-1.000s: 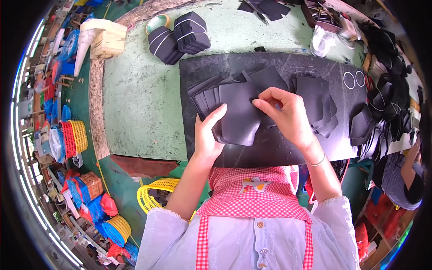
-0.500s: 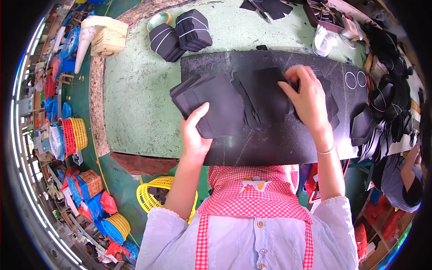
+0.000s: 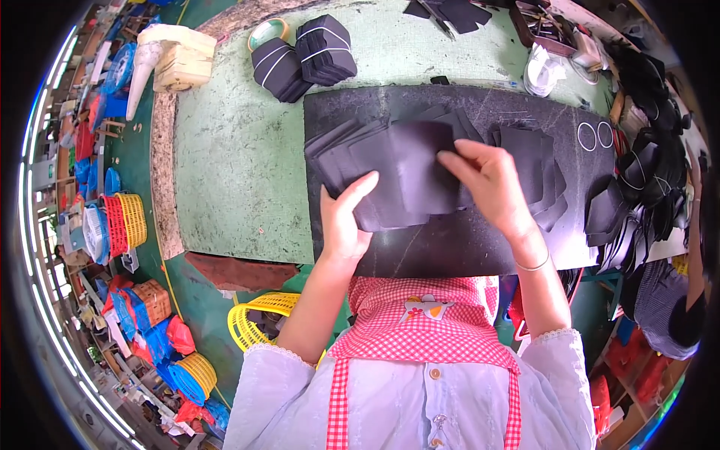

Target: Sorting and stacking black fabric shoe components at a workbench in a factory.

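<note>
A fanned stack of thin black sheet pieces [image 3: 367,161] is gripped by my left hand [image 3: 348,217], its thumb lying on top and the other fingers hidden underneath. My right hand [image 3: 491,180] pinches the edge of one black piece [image 3: 426,165] against the right side of that stack. More black pieces [image 3: 529,161] lie spread to the right of my right hand, partly covered by it. Everything rests on or over a dark work mat [image 3: 420,259].
Two banded bundles of black pieces [image 3: 324,51] stand at the back beside a tape roll [image 3: 268,34]. Two white rings [image 3: 586,136] lie on the mat's right end, near heaped black pieces [image 3: 604,210]. A yellow basket [image 3: 244,326] stands below the green table [image 3: 240,165]. Another person's arm shows far right.
My right hand has moved left and nearer, bringing a black piece against the stack. My left hand has shifted slightly right with the stack.
</note>
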